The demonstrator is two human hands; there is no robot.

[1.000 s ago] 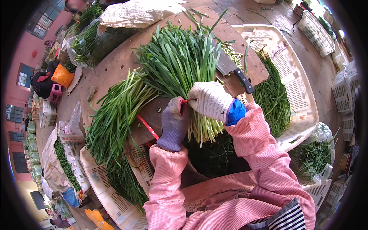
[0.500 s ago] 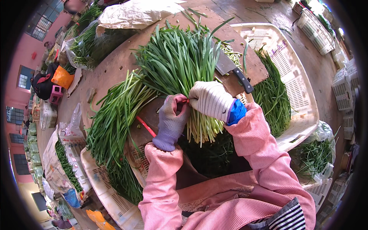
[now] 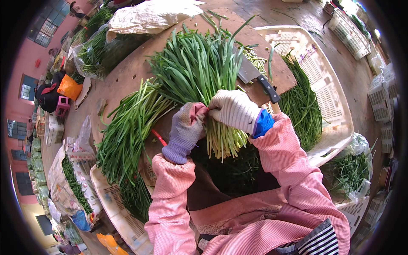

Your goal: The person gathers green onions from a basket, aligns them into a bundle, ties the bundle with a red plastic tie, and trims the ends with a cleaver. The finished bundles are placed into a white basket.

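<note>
A thick bunch of long green leafy stalks with pale ends [image 3: 195, 63] lies on a brown board [image 3: 127, 68]. My left hand [image 3: 185, 127], in a grey-purple glove, is closed at the bunch's left side, pinching a thin red tie. My right hand [image 3: 233, 110], in a white glove with a blue cuff, grips the same tie against the bunch. A looser pile of stalks [image 3: 129, 123] lies to the left, with a red strip [image 3: 159, 138] beside it. A cleaver with a black handle [image 3: 265, 87] rests on the board to the right, beside short cut pieces [image 3: 253, 59].
A white plastic crate of stalks [image 3: 333, 106] stands at right, another [image 3: 119, 208] at lower left. Bagged greens [image 3: 91, 53], a white sack [image 3: 148, 17], an orange bag [image 3: 69, 87] and a pink stool [image 3: 62, 106] are farther back. Stacked crates [image 3: 378, 102] line the right.
My left hand and forearm have shifted left and tilted, the fingers staying at the tie. My right hand has stayed almost still on the bunch.
</note>
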